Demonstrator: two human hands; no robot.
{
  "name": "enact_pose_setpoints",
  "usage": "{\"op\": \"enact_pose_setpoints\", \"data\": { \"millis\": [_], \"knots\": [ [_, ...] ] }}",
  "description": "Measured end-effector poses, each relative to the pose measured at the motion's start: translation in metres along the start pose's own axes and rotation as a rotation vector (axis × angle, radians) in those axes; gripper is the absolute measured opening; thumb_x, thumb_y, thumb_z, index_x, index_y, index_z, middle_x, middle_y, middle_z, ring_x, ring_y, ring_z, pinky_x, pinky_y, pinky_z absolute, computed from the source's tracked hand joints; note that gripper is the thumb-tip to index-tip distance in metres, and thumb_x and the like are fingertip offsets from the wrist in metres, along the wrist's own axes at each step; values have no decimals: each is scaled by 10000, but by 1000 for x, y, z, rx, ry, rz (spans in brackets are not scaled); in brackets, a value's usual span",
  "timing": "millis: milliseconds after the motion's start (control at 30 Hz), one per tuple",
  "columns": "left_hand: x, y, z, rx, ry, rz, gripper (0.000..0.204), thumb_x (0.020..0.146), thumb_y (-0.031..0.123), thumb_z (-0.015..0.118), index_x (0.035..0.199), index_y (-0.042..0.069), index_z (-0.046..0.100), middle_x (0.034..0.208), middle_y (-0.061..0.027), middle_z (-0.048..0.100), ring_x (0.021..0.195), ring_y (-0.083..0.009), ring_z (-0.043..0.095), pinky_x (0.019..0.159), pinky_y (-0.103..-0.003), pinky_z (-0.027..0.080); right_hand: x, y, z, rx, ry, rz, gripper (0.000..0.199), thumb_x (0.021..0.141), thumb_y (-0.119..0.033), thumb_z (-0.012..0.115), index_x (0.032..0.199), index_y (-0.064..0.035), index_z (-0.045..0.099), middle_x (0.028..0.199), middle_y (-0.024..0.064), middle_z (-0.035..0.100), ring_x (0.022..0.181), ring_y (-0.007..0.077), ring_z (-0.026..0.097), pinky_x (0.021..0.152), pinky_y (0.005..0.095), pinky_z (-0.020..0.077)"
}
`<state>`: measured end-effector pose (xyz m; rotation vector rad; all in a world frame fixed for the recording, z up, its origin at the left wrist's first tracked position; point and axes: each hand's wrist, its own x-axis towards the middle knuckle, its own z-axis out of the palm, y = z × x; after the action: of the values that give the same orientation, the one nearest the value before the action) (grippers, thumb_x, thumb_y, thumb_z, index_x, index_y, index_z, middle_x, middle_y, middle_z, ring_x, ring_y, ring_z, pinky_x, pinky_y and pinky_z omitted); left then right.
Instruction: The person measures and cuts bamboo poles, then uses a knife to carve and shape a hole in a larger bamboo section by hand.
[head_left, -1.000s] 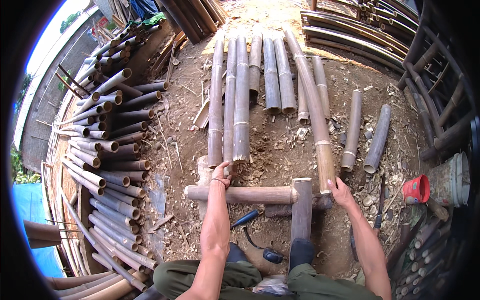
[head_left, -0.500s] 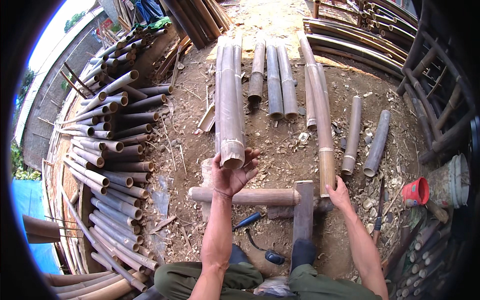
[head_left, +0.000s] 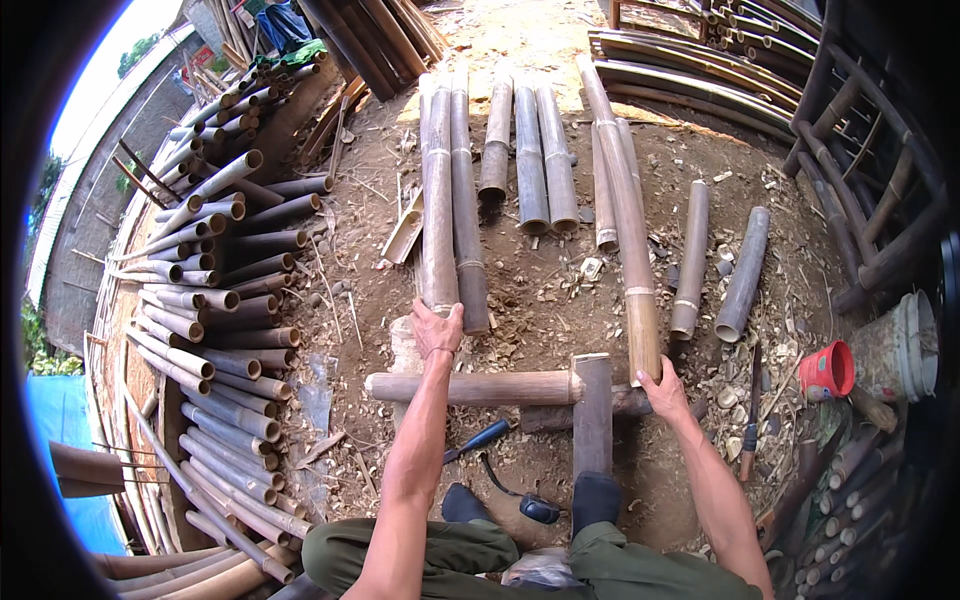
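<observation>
A long grey-brown bamboo pole (head_left: 438,190) lies on bare dirt ground (head_left: 540,300) strewn with pale shavings; the left hand (head_left: 436,328) grips its near end, fingers curled around it. At nine o'clock, a stack of cut bamboo tubes (head_left: 215,300) with hollow round ends fills the yard's side. Below the hand sits a rough wooden crossbar (head_left: 470,388). At three o'clock, the right hand (head_left: 664,388) touches a long tan bamboo pole (head_left: 628,220), fingers pressed against its end. Farther right stands a red plastic cup (head_left: 826,368).
</observation>
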<state>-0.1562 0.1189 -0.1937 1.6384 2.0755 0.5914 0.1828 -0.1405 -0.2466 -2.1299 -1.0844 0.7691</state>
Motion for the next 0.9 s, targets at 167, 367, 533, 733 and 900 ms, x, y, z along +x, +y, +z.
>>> {"op": "enact_pose_setpoints", "data": {
  "millis": [167,367,533,733,900],
  "knots": [
    [28,-42,26,992,381,753,728,842,209,621,1475,54,296,1434,-186,363,1366,-405,314,1119,-571,281,1,-4,10,21,-8,-16,767,885,-479,641,1392,37,385,1247,308,565,1171,419,562,1005,446,434],
    [20,-31,64,1071,103,970,422,928,190,474,1287,-20,543,1379,-184,431,1382,-382,310,1140,-650,205,-2,-6,-1,1,-15,2,721,892,-453,633,1374,29,401,1244,296,568,1169,413,562,1003,447,434],
    [31,-40,83,1028,170,997,387,918,182,483,1192,-69,593,1081,-205,630,1245,-391,468,1099,-711,226,0,-9,5,-18,-27,-3,718,890,-450,636,1373,27,403,1240,286,574,1162,405,566,1001,444,435],
    [10,-7,65,717,-112,870,386,869,128,557,1203,-64,580,910,-159,711,795,-276,673,1128,-654,205,-3,-4,-5,-20,-18,10,702,886,-443,647,1364,20,425,1231,275,586,1156,392,573,998,435,438],
    [-21,14,69,-796,-526,186,332,881,49,596,1199,-31,543,963,-135,689,998,-309,682,891,-477,552,4,7,13,-49,25,-8,663,891,-412,659,1353,15,452,1211,257,606,1143,366,588,993,425,442]
  ]
}}
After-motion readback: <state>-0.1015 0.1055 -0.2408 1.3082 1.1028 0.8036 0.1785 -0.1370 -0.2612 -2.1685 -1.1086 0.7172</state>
